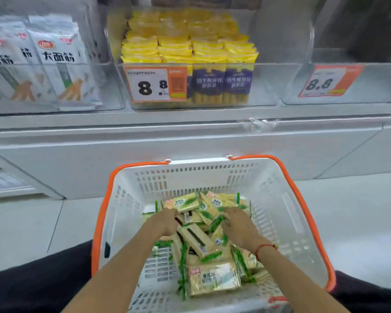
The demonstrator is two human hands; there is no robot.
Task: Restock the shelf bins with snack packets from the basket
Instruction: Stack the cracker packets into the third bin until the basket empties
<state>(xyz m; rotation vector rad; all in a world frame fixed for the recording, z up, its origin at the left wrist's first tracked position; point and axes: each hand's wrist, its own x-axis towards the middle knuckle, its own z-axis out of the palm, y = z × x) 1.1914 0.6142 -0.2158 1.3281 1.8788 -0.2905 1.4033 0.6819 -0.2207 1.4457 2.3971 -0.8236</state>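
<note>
A white basket (278, 199) with orange handles stands on the floor in front of me, holding several green-and-cream snack packets (213, 280). Both my hands reach down into the pile. My left hand (165, 222) curls its fingers around packets at the pile's far left. My right hand (237, 224) grips packets near the middle right; a red string circles that wrist. Above, a clear shelf bin (266, 86) holds stacked yellow-and-purple packets behind an 8.8 price tag. The clear bin at the right (370, 82) shows no packets, only its 8.8 tag.
A left bin (113, 86) carries white packets with black lettering. A white shelf ledge (190, 123) and cabinet front run between bins and basket. Pale floor tiles lie on both sides of the basket. My dark-clothed knees flank the basket.
</note>
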